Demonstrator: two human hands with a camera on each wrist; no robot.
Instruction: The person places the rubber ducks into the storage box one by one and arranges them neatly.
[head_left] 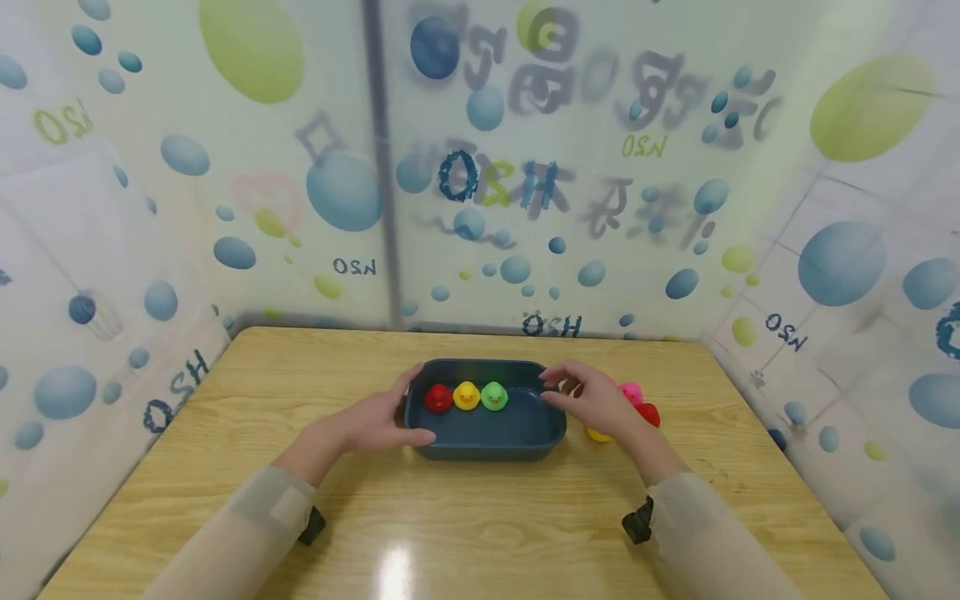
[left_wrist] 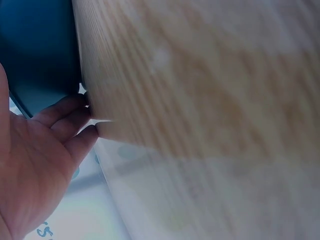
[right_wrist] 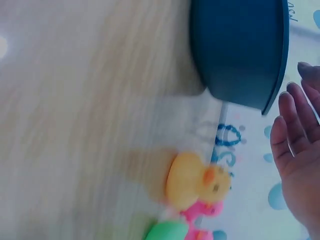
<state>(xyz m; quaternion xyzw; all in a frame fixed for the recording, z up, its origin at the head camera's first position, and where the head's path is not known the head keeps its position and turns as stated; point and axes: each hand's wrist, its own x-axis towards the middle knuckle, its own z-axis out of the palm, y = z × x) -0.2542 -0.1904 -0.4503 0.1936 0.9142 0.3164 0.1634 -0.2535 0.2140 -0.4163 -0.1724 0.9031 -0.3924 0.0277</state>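
Note:
A dark blue rectangular bin (head_left: 480, 452) sits on the table. Inside, a red duck (head_left: 438, 398), a yellow duck (head_left: 467, 396) and a green duck (head_left: 494, 396) stand in a row toward the left. My left hand (head_left: 375, 421) rests along the bin's left end, fingers at the back corner and thumb over the front corner; the left wrist view shows its relaxed fingers (left_wrist: 70, 117) against the bin. Over the right end hovers my right hand (head_left: 592, 400), with nothing between its loosely bent fingers. In the right wrist view those fingers (right_wrist: 295, 115) are apart from the bin wall.
Right of the bin, partly behind my right hand, lie more toy ducks: pink (head_left: 632, 392), red (head_left: 648, 413) and yellow (head_left: 598, 435). A green one (right_wrist: 167, 231) shows in the right wrist view. The wooden table (head_left: 480, 533) backs onto a curtain (head_left: 480, 250) printed with bubbles.

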